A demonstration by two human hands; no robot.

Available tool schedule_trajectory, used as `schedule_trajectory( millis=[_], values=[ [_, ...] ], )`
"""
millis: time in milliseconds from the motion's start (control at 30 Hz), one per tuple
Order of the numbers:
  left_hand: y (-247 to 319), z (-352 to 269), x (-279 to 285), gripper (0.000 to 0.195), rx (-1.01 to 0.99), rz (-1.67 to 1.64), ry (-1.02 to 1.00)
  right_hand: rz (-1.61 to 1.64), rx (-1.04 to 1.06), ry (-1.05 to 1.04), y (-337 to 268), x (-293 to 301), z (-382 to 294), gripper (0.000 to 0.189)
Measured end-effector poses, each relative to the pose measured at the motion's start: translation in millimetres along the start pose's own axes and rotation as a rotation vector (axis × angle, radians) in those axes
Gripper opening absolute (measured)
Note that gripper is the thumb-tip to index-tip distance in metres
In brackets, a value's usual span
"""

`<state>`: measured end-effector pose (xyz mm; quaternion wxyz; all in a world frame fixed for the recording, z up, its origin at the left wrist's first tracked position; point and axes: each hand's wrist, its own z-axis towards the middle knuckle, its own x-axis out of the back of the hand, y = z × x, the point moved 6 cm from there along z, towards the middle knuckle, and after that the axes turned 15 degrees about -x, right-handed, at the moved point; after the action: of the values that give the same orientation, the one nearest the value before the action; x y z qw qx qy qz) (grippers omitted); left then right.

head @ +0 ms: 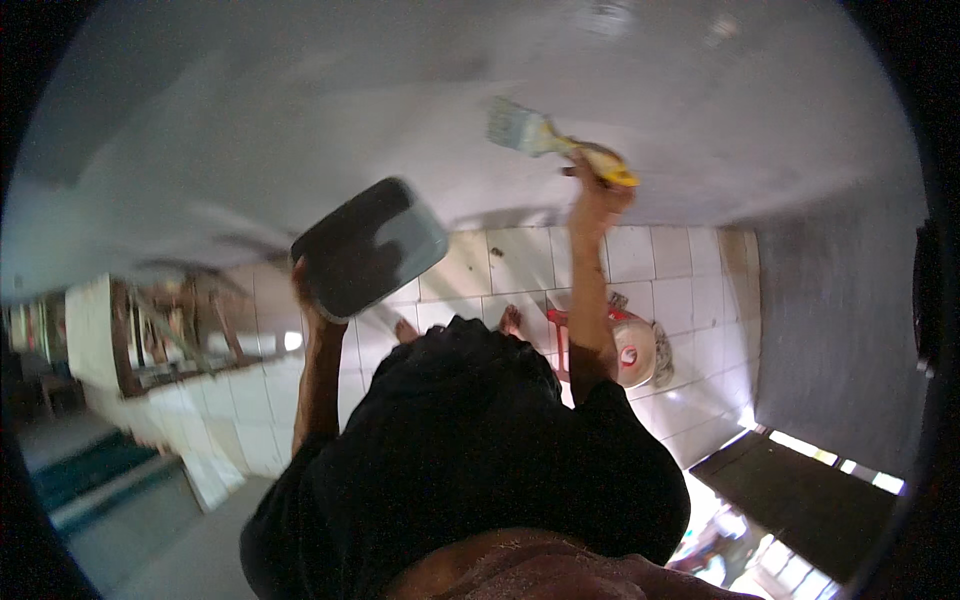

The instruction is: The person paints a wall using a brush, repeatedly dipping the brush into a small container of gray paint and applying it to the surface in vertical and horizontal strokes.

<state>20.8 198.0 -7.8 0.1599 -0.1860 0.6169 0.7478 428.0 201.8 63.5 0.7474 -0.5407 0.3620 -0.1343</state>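
My left hand [316,300] grips the near left edge of a rectangular plastic tub [427,225], which is tilted and has dark contents or shadow inside; which of these it is, I cannot tell. My right hand [600,199] is raised and closed on the yellow handle of a wide paintbrush [529,131]. The brush's pale, coated-looking bristles point left, at or close to the grey wall [420,120]; whether they touch it I cannot tell. The tub is below and to the left of the brush.
White tiles cover the floor [457,262], where my bare feet stand. A round plastic container [636,352] and a red object [556,319] are by my right arm. Wooden framed furniture [120,337] stands at the left. A dark door or panel [795,495] is at the lower right.
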Motion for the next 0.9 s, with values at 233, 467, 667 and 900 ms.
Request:
schedule_trajectory(
  millis=[233, 467, 667, 900],
  values=[
    [-40.3, -19.1, 16.9, 0.062, 0.218, -0.259, 0.246, -0.372, -0.103, -0.358, -52.4, -78.6, -61.9, 0.016],
    [-47.9, -23.5, 6.1, 0.062, 0.289, -0.183, 0.201, -0.811, 0.084, -0.79, -13.2, -134.7, -108.3, 0.024],
    [-62.3, -28.0, 3.2, 0.056, 0.276, -0.213, 0.167, -0.948, 0.106, -0.833, -11.6, -129.5, -108.8, 0.024],
    [-61.1, -27.0, -11.5, 0.055, 0.294, -0.144, 0.028, -0.762, 0.301, -0.974, -19.3, -130.8, -115.0, 0.03]
  ],
)
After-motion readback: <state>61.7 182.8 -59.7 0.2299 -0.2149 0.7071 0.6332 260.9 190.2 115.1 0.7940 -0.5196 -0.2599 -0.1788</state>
